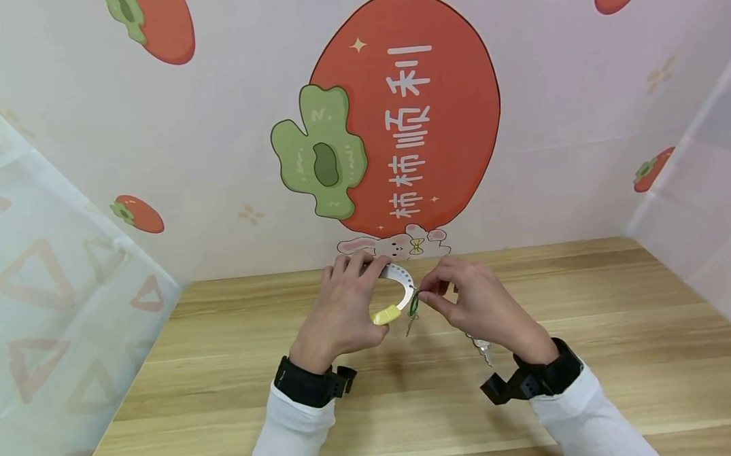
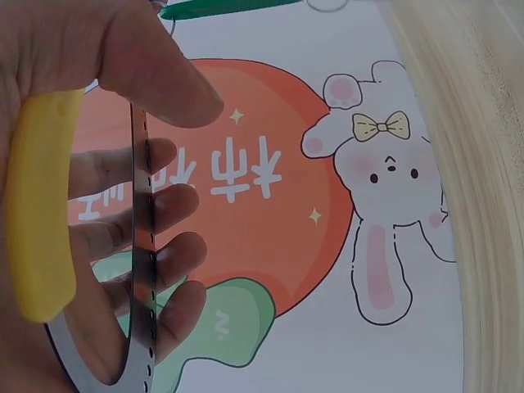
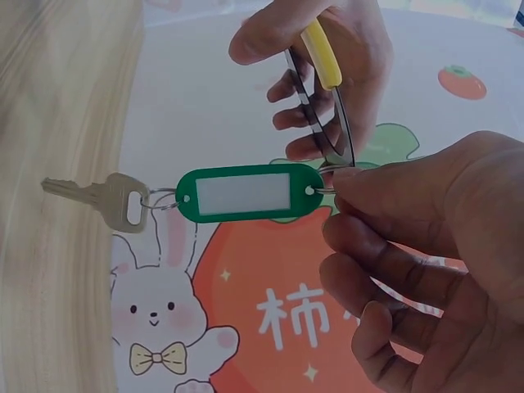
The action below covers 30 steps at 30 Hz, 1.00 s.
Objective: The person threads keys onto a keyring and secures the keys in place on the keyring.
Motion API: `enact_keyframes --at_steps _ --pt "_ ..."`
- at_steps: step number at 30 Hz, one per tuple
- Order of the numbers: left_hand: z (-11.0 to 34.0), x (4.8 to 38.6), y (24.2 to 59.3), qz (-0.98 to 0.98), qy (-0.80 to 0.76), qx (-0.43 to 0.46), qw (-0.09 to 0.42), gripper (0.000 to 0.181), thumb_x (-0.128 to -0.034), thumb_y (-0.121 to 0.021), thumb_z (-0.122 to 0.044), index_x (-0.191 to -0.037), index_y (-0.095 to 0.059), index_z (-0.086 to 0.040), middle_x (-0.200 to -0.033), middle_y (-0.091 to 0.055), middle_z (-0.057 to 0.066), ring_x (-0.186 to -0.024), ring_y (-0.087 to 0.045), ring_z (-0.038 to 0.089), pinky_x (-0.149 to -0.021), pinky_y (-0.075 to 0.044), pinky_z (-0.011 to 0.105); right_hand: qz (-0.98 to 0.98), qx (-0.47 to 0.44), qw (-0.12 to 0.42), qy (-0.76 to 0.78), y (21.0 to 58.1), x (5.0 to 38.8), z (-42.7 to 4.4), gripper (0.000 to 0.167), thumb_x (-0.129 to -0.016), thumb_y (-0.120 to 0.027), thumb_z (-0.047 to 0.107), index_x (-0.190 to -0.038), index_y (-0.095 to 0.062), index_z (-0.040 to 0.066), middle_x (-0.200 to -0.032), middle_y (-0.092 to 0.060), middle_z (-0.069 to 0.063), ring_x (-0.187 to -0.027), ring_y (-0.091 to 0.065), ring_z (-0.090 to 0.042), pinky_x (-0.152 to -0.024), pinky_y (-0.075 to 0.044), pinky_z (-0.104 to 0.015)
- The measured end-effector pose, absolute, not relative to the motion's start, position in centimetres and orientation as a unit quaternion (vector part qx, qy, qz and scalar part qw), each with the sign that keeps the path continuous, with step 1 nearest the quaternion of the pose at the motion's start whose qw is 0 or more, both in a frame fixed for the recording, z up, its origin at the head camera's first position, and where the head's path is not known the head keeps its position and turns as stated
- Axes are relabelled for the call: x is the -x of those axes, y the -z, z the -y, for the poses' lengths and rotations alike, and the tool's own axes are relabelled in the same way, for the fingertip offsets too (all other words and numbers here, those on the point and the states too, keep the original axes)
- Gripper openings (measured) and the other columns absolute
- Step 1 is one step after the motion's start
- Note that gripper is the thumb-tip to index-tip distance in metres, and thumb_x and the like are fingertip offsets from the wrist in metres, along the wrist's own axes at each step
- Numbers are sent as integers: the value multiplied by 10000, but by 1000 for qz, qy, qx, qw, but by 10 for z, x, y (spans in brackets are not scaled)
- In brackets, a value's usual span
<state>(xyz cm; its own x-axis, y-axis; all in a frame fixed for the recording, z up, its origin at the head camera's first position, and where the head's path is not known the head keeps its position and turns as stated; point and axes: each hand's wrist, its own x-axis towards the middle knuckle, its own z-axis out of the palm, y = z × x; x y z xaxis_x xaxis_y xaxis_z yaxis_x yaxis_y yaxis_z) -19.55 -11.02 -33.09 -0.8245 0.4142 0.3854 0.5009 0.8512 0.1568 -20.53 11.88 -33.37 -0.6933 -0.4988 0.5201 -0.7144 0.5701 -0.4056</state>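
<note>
My left hand (image 1: 342, 310) grips a large metal ring (image 1: 407, 280) with a row of small holes and a yellow handle (image 1: 386, 315). In the right wrist view, a green key tag (image 3: 244, 194) with a white label spans the gap beside the ring. A key (image 3: 124, 203) is joined to one end of the tag by a small split ring. At the tag's other end, my right hand (image 1: 482, 304) pinches a thin wire ring between thumb and forefinger. That wire ring meets the metal ring's edge; whether it passes through a hole, I cannot tell.
Another key (image 1: 482, 349) lies on the wooden table (image 1: 237, 383), partly hidden under my right hand. Behind the table rises a white printed backdrop (image 1: 232, 125), with side sheets at left and right.
</note>
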Motion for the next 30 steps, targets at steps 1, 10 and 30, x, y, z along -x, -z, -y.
enact_keyframes --at_steps 1,10,30 --pt "110 195 331 947 126 241 172 828 -616 -857 -238 -1387 -565 -164 -1313 -529 80 -1209 -457 324 -945 -419 525 868 -351 176 -305 334 205 -119 121 -830 -832 73 -900 -762 143 -827 -634 120 -772 -603 -61 -646 -496 -275" --pt "109 195 331 948 127 240 164 838 -617 -857 -243 -1396 -558 -170 -1291 -532 76 -1196 -453 325 -941 -429 524 866 -349 176 -313 333 205 -117 113 -840 -825 75 -922 -765 125 -822 -634 119 -755 -603 -54 -618 -480 -265" --pt "110 194 331 947 127 241 169 812 -618 -845 -235 -1380 -571 -165 -1287 -534 67 -1188 -454 311 -930 -430 515 889 -298 141 -317 328 216 -146 45 -913 -758 123 -952 -750 103 -878 -658 72 -814 -606 -121 -712 -486 -367"
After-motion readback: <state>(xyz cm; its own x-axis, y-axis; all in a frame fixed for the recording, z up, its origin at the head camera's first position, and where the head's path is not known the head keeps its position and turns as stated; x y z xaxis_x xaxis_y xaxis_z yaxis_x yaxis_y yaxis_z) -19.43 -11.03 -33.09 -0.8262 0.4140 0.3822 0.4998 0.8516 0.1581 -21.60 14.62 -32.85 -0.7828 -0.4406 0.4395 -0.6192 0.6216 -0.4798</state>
